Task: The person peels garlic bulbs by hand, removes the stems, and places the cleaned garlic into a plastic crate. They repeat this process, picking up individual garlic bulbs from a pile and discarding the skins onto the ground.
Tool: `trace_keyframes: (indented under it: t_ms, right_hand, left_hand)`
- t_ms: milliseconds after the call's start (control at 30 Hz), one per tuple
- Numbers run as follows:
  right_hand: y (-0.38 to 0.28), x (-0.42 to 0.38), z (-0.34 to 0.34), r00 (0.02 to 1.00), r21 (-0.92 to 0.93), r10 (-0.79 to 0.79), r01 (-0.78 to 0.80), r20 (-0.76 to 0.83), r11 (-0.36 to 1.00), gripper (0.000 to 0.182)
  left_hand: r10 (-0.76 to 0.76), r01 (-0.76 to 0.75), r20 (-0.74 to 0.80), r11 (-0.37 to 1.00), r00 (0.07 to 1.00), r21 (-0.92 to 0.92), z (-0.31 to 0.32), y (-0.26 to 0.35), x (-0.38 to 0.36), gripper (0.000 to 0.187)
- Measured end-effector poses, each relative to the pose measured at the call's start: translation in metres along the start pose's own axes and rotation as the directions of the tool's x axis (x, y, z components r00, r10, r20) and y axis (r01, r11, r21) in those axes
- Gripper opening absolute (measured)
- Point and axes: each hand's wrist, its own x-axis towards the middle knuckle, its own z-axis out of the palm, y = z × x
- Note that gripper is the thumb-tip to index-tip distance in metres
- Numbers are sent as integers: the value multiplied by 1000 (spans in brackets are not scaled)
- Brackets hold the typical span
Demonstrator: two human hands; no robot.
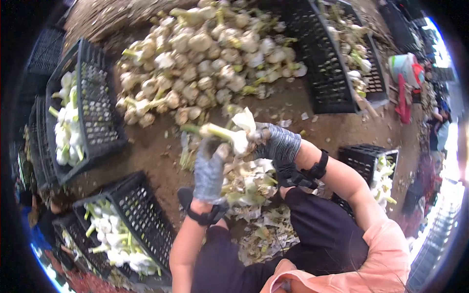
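Observation:
A garlic bulb (239, 142) with a thick pale stem is held between my two gloved hands, its stem pointing left. My left hand (209, 171), in a grey glove, is closed on it from below, near where stem and bulb meet. From the right, my right hand (279, 143) has its fingers closed against the root end of the same bulb. A flap of white skin (245, 120) sticks up from the bulb. Beneath my hands, a heap of peeled-off garlic skins (266, 232) lies between my legs.
A large pile of unpeeled garlic (200, 58) lies on the dirt floor ahead. Black crates of whiter garlic stand at the left (100, 93), lower left (146, 212) and right (364, 155). Another crate (320, 63) stands beside the pile. A white bucket (401, 66) is farther right.

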Motion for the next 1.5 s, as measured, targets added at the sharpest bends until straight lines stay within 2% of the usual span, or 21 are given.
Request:
trace_keyframes:
  t_ms: [67, 100, 133, 167, 200, 267, 333, 400, 467, 533, 567, 600, 700, 800, 833, 933, 1000, 1100, 1200, 1300, 1500]
  right_hand:
    - [41, 12, -87, 980, -191, -172, 150, -104, 970, 34]
    - [-22, -15, -51, 931, 232, -208, 282, -300, 931, 40]
    - [-49, -26, -44, 733, -239, -551, 497, -398, 834, 46]
    - [-67, -42, -52, 817, 314, -517, 575, -253, 755, 49]
    - [-80, -57, -66, 833, 781, -547, 394, -82, 484, 52]
    - [-84, -65, -83, 747, 670, -665, 478, 31, 568, 68]
    - [-74, -58, -81, 832, 593, -553, 420, 53, 687, 77]
    - [-65, -41, -66, 903, 472, -429, 373, 12, 799, 66]
    - [-54, -19, -51, 992, -79, -80, 73, -96, 994, 49]
    - [-41, 8, -31, 984, -444, 8, -87, -177, 892, 39]
    - [-27, 19, -29, 991, -554, -32, -47, -132, 831, 36]
    - [-14, 29, -27, 994, -653, -66, -5, -85, 757, 34]
    - [7, 45, -14, 985, -501, 135, -172, -109, 848, 36]
    - [26, 61, -16, 994, -750, -97, 24, -54, 661, 36]
    - [30, 64, -19, 989, -761, -129, 25, -78, 648, 37]
    - [8, 59, 3, 963, -606, -45, -130, -265, 785, 36]
    - [9, 61, 5, 960, -604, -32, -148, -277, 783, 34]
    - [23, 64, 3, 944, -705, -319, 285, 88, 650, 32]
    - [20, 60, 10, 974, -671, -178, 40, -139, 740, 37]
    - [20, 56, 3, 957, -565, -259, 145, -127, 812, 39]
    - [16, 51, 1, 951, -668, -215, 14, -220, 744, 31]
  left_hand:
    - [80, -79, -14, 996, 997, 33, -4, -2, 0, 51]
    - [-9, 11, -43, 998, 999, 55, -11, -4, -1, 50]
    - [-98, 105, -83, 991, 992, 78, -17, -6, -2, 49]
    - [-98, 104, -86, 992, 992, 77, -20, -11, 0, 49]
    - [-55, 70, -115, 989, 992, 133, -25, -16, 0, 43]
    - [-14, 57, -169, 966, 985, 253, -35, -21, -1, 41]
    - [186, -106, -221, 938, 957, 330, -41, -26, 5, 43]
    - [120, 13, -315, 920, 942, 391, -63, -40, 18, 37]
    - [272, 36, -394, 782, 878, 622, -73, -37, 31, 41]
    - [439, -14, -338, 626, 833, 779, -82, -31, 45, 46]
    - [577, -48, -241, 439, 780, 897, -86, -28, 53, 51]
    - [579, -47, -240, 436, 779, 899, -88, -26, 63, 51]
    - [393, 30, -261, 506, 882, 862, -91, -25, 93, 53]
    - [416, -68, -243, 605, 876, 793, -110, -48, 125, 50]
    - [387, -141, -266, 759, 883, 635, -100, -43, 113, 41]
    - [279, -60, -329, 836, 902, 545, -86, -29, 70, 35]
    - [224, -153, -236, 946, 946, 286, -62, -21, 36, 43]
    - [282, -233, -67, 885, 957, 404, -47, -19, 14, 42]
    - [276, -250, 35, 799, 960, 547, -29, -6, 5, 38]
    - [477, -442, 168, 548, 862, 710, -18, 8, 10, 33]
    - [383, -346, 103, 648, 918, 678, -9, -3, 4, 68]
